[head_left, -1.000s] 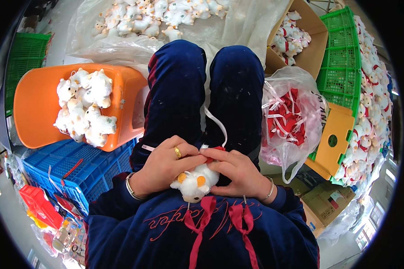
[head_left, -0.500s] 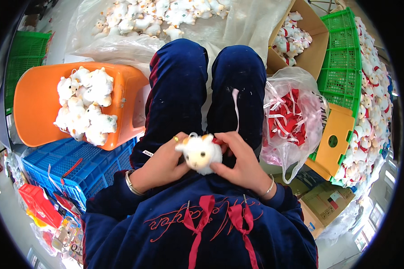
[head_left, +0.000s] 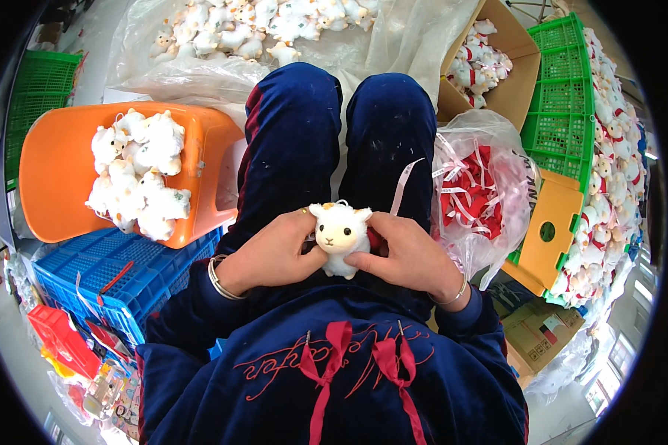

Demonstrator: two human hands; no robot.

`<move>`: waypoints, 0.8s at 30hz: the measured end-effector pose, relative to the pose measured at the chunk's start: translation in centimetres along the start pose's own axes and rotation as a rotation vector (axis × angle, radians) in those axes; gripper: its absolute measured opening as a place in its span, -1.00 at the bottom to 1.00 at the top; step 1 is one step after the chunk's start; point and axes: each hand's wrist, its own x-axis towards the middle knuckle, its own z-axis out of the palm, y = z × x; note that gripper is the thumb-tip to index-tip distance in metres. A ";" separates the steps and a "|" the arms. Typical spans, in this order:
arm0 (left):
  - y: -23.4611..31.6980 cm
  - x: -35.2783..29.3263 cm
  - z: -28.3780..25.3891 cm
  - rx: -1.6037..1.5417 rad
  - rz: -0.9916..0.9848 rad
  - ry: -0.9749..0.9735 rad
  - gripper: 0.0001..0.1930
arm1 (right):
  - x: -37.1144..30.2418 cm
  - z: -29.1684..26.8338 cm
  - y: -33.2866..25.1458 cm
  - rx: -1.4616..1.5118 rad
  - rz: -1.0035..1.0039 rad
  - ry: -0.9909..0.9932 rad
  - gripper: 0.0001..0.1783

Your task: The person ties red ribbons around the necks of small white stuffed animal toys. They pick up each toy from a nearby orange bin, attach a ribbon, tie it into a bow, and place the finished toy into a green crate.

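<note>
A small white plush sheep (head_left: pixel 341 241) with dark eyes and tan horns is held upright over my lap, its face toward me. My left hand (head_left: pixel 274 251) is closed on its left side, thumb at the body. My right hand (head_left: pixel 408 256) grips the other side, its thumb pressed against the lower body. A bit of red cloth (head_left: pixel 376 239) shows between the sheep and my right fingers; most of it is hidden. A pale pink ribbon (head_left: pixel 404 187) sticks up beyond my right hand, over my thigh.
On the left, several plush sheep (head_left: pixel 137 174) lie on an orange chair (head_left: pixel 56 174) above a blue crate (head_left: pixel 89 271). To the right are a clear bag (head_left: pixel 516 204) of red ribboned pieces, a cardboard box (head_left: pixel 523 74) of plush toys and a green crate (head_left: pixel 560 96). More sheep (head_left: pixel 274 22) lie ahead on plastic sheeting.
The sheep has turned more upright and moved slightly away from me and right, both hands with it. The ribbon has swung from hanging along my thigh to slanting up rightward.
</note>
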 end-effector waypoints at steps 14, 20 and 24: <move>0.2 2.1 1.6 -0.168 -0.158 0.256 -0.61 | 0.2 0.2 0.2 -0.027 -0.052 0.320 -0.68; -0.8 1.3 2.0 -0.295 -0.266 0.195 -0.60 | 0.2 0.4 1.6 -0.030 -0.006 0.304 -0.67; -2.9 0.9 3.0 -0.374 -0.230 0.285 -0.77 | -0.1 0.8 1.9 -0.068 -0.015 0.316 -0.63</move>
